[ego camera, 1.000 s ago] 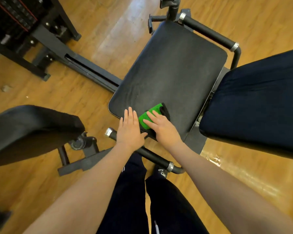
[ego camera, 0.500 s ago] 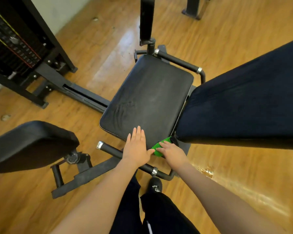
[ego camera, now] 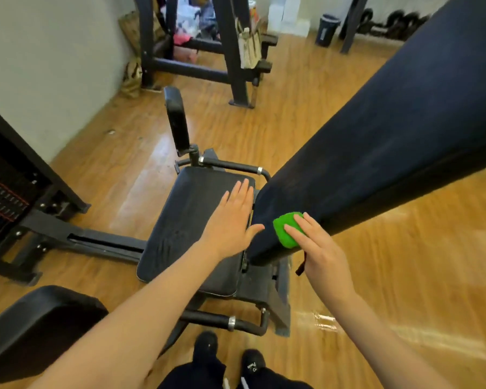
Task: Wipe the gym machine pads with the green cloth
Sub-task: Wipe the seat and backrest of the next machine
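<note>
Two hands up: your right hand (ego camera: 324,249) presses the green cloth (ego camera: 286,228) onto the back pad (ego camera: 376,164) with straight fingers. Your left hand (ego camera: 233,220) lies flat and relaxed over the seat pad (ego camera: 191,220).

Your right hand (ego camera: 324,249) lifts the green cloth (ego camera: 288,230) off the seat pad (ego camera: 191,220) and presses it against the lower end of the back pad (ego camera: 376,153). Your left hand (ego camera: 232,220) slides farther up the seat pad, fingers flat.
</note>
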`<state>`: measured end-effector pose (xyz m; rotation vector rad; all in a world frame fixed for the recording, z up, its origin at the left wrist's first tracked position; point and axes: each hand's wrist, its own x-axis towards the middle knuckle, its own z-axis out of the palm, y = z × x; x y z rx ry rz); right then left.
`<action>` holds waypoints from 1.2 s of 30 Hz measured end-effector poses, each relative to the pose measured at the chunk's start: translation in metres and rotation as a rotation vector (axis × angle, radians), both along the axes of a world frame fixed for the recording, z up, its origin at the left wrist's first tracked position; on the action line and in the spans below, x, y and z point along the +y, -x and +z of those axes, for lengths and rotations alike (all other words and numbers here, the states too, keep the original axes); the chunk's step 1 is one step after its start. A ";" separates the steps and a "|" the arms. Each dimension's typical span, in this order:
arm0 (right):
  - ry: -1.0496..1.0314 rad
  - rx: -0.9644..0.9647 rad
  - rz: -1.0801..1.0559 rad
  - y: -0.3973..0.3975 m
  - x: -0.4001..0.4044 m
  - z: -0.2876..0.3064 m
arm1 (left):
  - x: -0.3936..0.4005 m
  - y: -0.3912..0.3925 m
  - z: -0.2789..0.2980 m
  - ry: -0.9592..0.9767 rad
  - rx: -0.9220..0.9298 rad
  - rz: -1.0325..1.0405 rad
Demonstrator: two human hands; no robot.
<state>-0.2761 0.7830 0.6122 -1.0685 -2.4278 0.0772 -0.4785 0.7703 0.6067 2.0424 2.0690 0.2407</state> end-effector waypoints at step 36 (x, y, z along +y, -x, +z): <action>-0.775 0.451 -0.297 -0.068 0.042 0.138 | 0.091 -0.087 0.099 -0.243 0.155 -0.666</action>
